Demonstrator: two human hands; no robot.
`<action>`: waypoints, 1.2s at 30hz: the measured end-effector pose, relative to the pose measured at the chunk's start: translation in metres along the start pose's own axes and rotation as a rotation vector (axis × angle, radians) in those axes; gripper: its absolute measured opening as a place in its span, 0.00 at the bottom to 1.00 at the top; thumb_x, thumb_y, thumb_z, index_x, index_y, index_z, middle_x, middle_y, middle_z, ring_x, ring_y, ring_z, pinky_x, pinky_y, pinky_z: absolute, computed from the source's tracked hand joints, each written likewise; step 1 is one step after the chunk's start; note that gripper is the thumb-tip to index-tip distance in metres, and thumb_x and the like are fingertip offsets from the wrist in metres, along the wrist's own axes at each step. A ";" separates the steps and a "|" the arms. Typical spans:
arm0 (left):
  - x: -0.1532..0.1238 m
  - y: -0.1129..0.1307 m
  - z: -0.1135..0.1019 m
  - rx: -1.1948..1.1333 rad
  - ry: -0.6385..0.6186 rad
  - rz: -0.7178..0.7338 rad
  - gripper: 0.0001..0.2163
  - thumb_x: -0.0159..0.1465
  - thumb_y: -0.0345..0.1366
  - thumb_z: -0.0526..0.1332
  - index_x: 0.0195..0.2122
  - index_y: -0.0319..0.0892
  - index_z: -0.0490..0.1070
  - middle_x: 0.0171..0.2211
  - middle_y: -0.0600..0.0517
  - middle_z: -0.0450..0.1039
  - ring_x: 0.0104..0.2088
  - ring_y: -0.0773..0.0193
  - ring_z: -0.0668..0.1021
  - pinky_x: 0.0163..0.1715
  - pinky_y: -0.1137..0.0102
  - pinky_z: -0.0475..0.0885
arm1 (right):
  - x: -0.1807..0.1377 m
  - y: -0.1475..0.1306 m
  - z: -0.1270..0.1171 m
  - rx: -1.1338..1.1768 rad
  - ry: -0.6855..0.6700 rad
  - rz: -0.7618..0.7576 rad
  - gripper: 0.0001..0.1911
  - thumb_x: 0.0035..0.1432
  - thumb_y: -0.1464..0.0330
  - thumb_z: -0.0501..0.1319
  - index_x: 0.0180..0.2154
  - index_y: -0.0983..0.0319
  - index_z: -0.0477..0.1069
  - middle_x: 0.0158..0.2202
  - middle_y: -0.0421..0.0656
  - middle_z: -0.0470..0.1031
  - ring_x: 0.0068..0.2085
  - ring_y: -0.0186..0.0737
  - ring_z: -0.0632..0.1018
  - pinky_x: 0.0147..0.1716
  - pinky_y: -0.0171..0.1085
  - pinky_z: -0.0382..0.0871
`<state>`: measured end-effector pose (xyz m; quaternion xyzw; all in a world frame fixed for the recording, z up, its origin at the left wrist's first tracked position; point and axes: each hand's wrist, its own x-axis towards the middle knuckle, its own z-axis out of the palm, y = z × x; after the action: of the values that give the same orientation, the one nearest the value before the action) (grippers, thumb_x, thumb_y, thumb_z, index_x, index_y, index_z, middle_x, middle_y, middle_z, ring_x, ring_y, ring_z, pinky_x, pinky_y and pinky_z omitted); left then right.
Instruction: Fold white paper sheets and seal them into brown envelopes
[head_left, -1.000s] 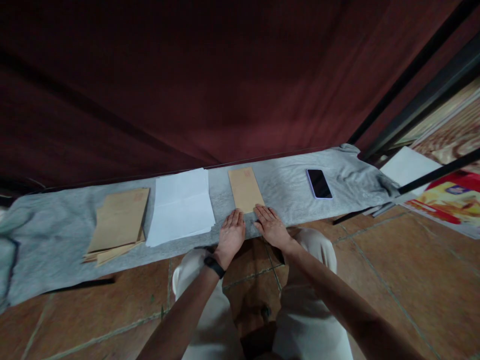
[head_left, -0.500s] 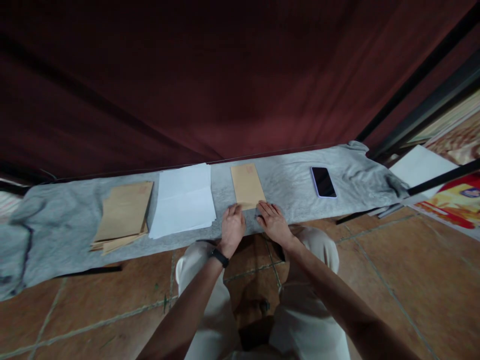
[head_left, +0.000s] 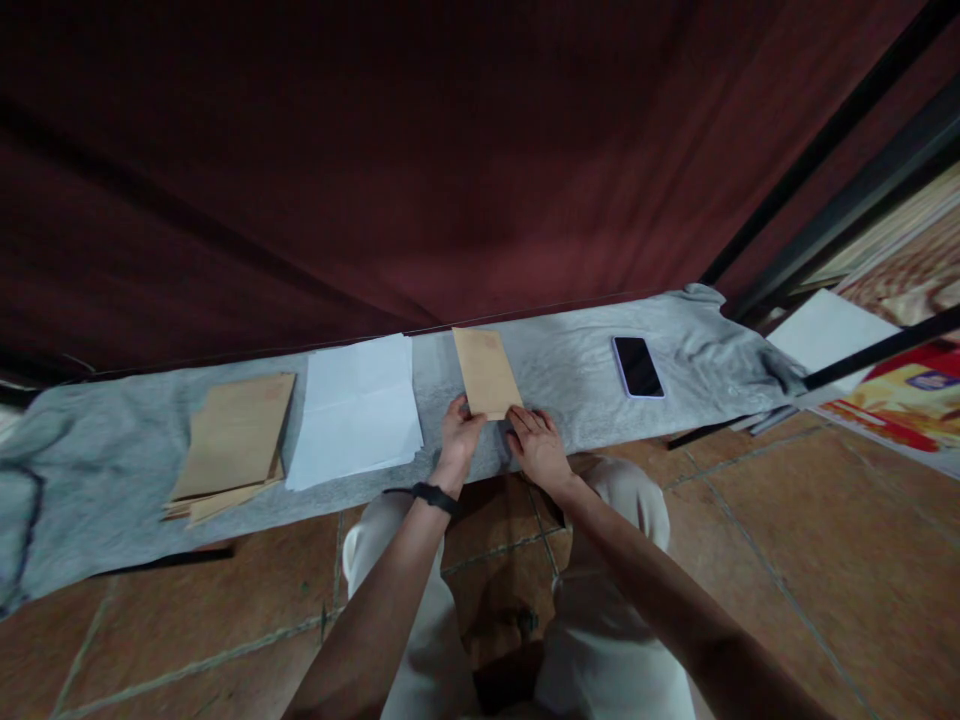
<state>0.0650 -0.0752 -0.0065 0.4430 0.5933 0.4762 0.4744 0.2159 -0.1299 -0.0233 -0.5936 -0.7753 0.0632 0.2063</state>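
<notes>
A small brown paper envelope (head_left: 486,370) lies in front of me with its long side pointing away and a faint reddish mark near its far end. My left hand (head_left: 459,440), a black band at the wrist, pinches the near left corner between thumb and fingers. That left edge looks slightly raised. At the near right corner rests my right hand (head_left: 538,445), its fingers stretched out over the paper's edge. Left of my hands is a stack of white paper sheets (head_left: 358,412), and farther left a pile of brown envelopes (head_left: 236,432).
Everything lies on a narrow bench covered by a grey cloth (head_left: 570,370). A phone (head_left: 638,367) with a pale purple edge lies to the right. A dark red curtain (head_left: 450,180) hangs behind. Black metal bars (head_left: 885,355) and a colourful printed box (head_left: 911,395) are at the right.
My left hand has gone from lying at the envelope's near edge to pinching its left corner, and the envelope's left side has risen slightly. The whole view has shifted a little.
</notes>
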 end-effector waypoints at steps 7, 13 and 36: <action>-0.027 0.035 0.020 0.103 -0.003 0.198 0.25 0.57 0.25 0.61 0.56 0.41 0.67 0.27 0.58 0.70 0.28 0.67 0.75 0.31 0.72 0.71 | 0.009 -0.006 -0.009 0.130 0.050 0.140 0.21 0.69 0.70 0.52 0.60 0.59 0.70 0.55 0.51 0.74 0.46 0.45 0.80 0.43 0.38 0.73; -0.037 0.039 0.017 0.319 -0.077 0.457 0.21 0.65 0.36 0.63 0.58 0.43 0.67 0.44 0.47 0.74 0.45 0.59 0.78 0.47 0.63 0.75 | 0.021 -0.006 0.005 0.970 0.239 0.437 0.10 0.61 0.64 0.60 0.34 0.62 0.76 0.35 0.45 0.78 0.36 0.41 0.79 0.41 0.39 0.75; -0.032 -0.027 -0.034 1.229 -0.386 0.726 0.27 0.65 0.21 0.47 0.65 0.35 0.61 0.67 0.38 0.63 0.69 0.58 0.61 0.65 0.60 0.65 | 0.012 -0.002 0.004 1.613 -0.334 0.688 0.11 0.58 0.64 0.64 0.38 0.65 0.78 0.37 0.49 0.83 0.34 0.40 0.83 0.39 0.41 0.80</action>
<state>0.0349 -0.1153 -0.0249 0.8731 0.4748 0.0987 0.0493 0.2105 -0.1189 -0.0234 -0.4507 -0.2938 0.7337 0.4151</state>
